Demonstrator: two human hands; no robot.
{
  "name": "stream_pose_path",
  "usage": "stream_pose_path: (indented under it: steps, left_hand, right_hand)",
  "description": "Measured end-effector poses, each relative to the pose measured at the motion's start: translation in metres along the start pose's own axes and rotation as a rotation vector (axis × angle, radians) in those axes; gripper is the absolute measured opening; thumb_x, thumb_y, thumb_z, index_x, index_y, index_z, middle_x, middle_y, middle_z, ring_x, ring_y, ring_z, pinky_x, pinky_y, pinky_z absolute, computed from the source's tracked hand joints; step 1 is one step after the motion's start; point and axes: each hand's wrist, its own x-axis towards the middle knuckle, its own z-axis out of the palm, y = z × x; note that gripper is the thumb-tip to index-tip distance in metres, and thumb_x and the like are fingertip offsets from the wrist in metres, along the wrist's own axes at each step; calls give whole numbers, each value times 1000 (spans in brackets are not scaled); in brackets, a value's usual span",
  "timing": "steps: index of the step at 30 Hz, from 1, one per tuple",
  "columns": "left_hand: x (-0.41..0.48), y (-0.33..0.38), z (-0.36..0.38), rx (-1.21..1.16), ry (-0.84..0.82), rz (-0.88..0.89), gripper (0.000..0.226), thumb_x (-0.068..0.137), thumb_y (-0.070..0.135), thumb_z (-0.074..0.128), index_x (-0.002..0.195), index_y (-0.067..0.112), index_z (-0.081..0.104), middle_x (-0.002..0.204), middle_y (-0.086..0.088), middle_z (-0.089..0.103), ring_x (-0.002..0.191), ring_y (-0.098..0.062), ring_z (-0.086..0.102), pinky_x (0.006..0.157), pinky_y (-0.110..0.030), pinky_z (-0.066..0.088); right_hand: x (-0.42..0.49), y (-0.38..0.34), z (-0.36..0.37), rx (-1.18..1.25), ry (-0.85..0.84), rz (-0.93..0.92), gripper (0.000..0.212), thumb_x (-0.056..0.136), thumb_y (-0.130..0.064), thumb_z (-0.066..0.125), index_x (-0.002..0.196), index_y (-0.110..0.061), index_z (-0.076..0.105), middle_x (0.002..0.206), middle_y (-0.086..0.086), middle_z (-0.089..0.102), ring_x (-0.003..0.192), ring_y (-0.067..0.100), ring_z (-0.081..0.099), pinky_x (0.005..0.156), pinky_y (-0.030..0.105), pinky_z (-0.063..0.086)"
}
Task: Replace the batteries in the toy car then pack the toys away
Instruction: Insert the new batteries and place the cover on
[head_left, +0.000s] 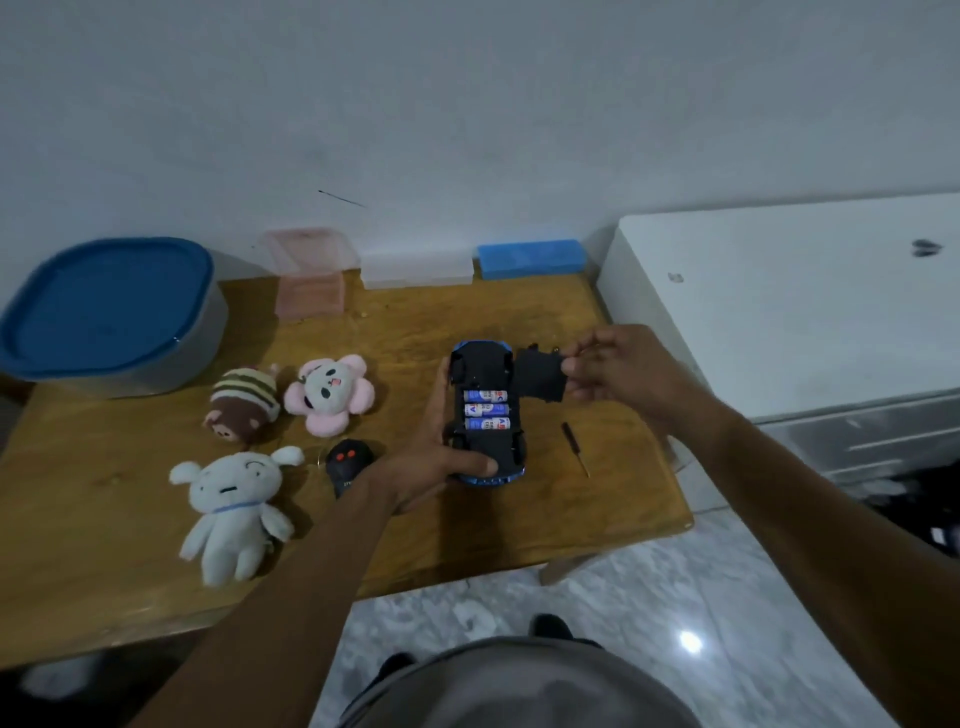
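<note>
**Car belly-up, battery cover lifted clear**

The left hand (431, 460) holds the blue toy car (485, 441) upside down just above the desk (545, 525). Its fingers (438, 400) are curled along the car's left flank and the thumb is pressed on the near end. Three batteries (487, 410) sit side by side in the open compartment.

Right of the car, the right hand (621, 371) pinches the black battery cover (537, 376) by its edge between thumb and fingers (574, 368). The cover is held beside the car's far end.

A small screwdriver (575, 448) lies on the desk below the right fingers. A black remote (347, 462) rests just left of the left wrist. Three plush toys (234, 512) lie farther left, near a blue-lidded container (104, 312).
</note>
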Motion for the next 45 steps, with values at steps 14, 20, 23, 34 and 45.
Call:
stream_pose_path:
  steps: [14,20,23,34,45]
  left_hand:
    - [1,31,-1,92,-5,148,125,71,-12,72,143,62,0,140,6,54,124,-30,56,93,-65,47]
    - [-6,32,-5,89,-12,148,124,72,-12,72,144,60,1,145,-2,48,125,-32,55,94,-67,44]
    - [-9,31,-3,88,-6,145,124,72,-13,71,144,60,1,143,-1,51,125,-31,55,94,-66,45]
    - [-12,26,3,98,0,149,128,62,0,81,144,61,3,144,-4,50,129,-32,51,94,-67,45]
    - [-14,27,7,76,11,143,125,69,-13,71,144,60,5,142,-5,51,127,-33,53,95,-67,44]
  right_hand:
    - [6,-40,28,-158,-154,-252,10,87,1,65,97,1,67,81,19,69,68,17,69,65,26,59]
    - [0,-41,40,-169,-159,-261,6,86,-1,67,90,-5,69,76,15,69,70,21,70,67,29,60]
    - [-2,-38,41,-186,-149,-268,6,85,-1,68,90,-4,69,75,14,69,70,22,71,67,30,61]
    - [-9,-33,43,-372,-64,-337,5,84,-7,71,90,-8,70,79,8,70,69,16,71,68,33,62]
    - [-18,-35,54,-519,24,-333,14,80,-19,76,86,-20,64,77,-1,69,61,3,65,60,16,54]
